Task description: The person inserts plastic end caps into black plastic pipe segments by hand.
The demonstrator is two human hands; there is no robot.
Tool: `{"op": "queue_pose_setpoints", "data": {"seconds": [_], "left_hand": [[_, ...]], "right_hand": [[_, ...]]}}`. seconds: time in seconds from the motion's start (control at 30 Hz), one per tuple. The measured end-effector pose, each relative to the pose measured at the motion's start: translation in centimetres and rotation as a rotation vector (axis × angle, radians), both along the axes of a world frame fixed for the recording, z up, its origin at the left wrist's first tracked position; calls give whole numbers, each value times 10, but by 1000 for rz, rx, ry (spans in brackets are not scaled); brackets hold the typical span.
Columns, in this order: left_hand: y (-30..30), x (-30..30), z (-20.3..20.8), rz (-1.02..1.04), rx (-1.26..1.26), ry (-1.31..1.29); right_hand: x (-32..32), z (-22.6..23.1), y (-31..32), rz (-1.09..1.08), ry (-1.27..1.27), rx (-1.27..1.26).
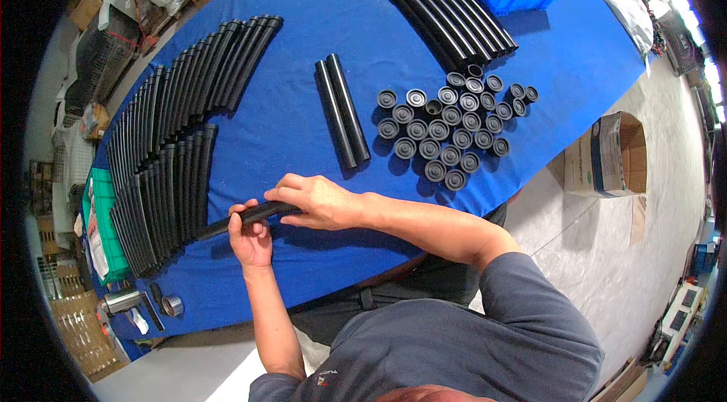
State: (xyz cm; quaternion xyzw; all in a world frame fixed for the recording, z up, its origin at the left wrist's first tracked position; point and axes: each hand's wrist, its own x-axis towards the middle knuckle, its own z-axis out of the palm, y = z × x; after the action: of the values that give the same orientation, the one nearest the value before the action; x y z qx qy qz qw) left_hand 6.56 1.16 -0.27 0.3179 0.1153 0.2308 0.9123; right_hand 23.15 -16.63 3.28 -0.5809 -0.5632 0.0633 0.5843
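Head view: low centre-left, the left hand wraps the long black plastic tube while the right hand pinches its end; the loose far end could sweep the stacked black tubes at left out of line

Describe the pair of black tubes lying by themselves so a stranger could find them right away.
Start at the blue table and look to its middle, between the big fan of black tubes on the left and the cluster of round black caps on the right. The two straight tubes lie there side by side, touching, alone on bare cloth instead of in a row.
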Motion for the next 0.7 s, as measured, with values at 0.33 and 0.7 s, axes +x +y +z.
{"op": "queue_pose_setpoints", "data": {"seconds": [0.33,0.7], "left_hand": [[-1,-2,0,-11,45,-26],[-7,0,7,-35,103,-16]], "right_hand": [[8,22,-5,318,822,-492],[9,5,-1,151,301,-222]]}}
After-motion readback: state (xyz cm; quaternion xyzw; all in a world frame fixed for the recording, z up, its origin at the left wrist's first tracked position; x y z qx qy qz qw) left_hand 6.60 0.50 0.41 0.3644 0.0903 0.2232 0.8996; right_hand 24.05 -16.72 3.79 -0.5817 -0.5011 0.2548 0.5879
